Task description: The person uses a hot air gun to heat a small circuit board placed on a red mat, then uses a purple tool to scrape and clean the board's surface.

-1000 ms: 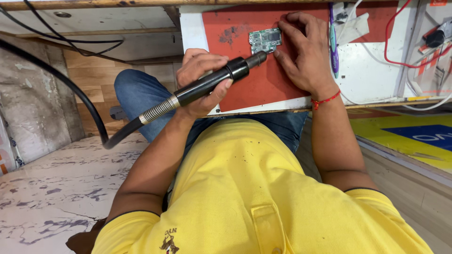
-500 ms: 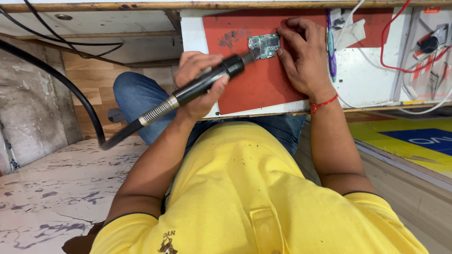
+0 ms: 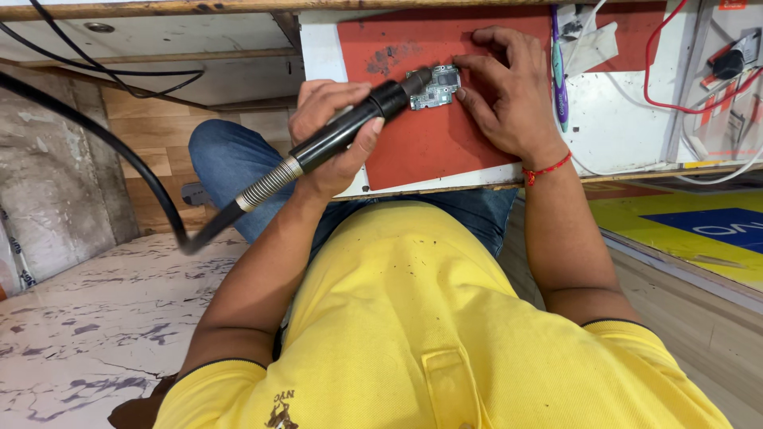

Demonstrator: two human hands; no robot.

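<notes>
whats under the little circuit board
The small green circuit board lies flat on a red rubber work mat, which rests on the white bench top. The mat directly beneath the board is covered, so nothing there can be seen.

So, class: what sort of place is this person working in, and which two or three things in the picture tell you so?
Most likely a small electronics repair bench. The left hand holds a black hot-air or soldering handpiece aimed at a small circuit board, which the right hand steadies on a red work mat. Loose red and white wires lie nearby.
</notes>
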